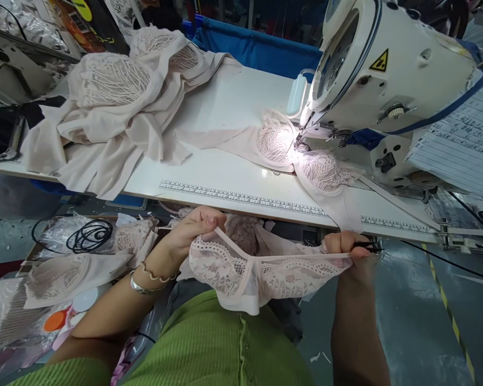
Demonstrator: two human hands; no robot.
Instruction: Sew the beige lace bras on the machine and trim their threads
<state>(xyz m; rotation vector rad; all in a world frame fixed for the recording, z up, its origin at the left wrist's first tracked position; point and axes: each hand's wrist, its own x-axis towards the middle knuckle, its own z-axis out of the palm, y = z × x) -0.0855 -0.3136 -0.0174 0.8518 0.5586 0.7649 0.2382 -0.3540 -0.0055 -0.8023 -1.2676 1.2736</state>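
Left fingers point(214, 220) and right fingers point(347, 240) grip a bra point(268, 276), apparently spreading it (dark tool point(368, 246) in the right); the next move needs even tension.

Head-worn view faces forward and down, near left hand point(193, 231) and right hand point(349, 246), farther from sewing machine point(422, 80).

A long white surface point(213, 102) spans the view, a ruler scale point(241, 199) along its near edge. Bright white light point(293, 149) glows over its right half; the room beyond is dim. Blue cloth point(257, 45) stretches behind, an upright post point(250, 15) above it. The floor point(406, 321) is smooth and grey-green, with a yellow-and-black stripe point(446, 305) and pale scraps point(314, 357).
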